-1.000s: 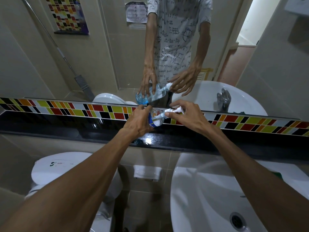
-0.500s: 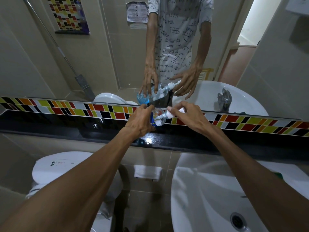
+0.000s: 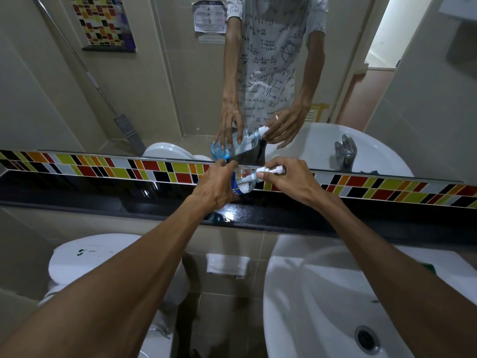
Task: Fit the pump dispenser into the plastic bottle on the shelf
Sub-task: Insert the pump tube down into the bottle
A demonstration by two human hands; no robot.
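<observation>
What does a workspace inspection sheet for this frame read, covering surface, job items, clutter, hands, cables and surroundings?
Surface: black glossy shelf below the mirror, wet-looking glare under the hands.
Job's things: clear plastic bottle, tilted, base near the shelf; white pump dispenser seated at its neck.
Clutter: nothing seen on the shelf.
Hands: left hand grips the bottle body; right hand pinches the pump.
Cables: nothing seen.
Surroundings: coloured tile strip, white sink below right, toilet below left, wall soap dish.
</observation>
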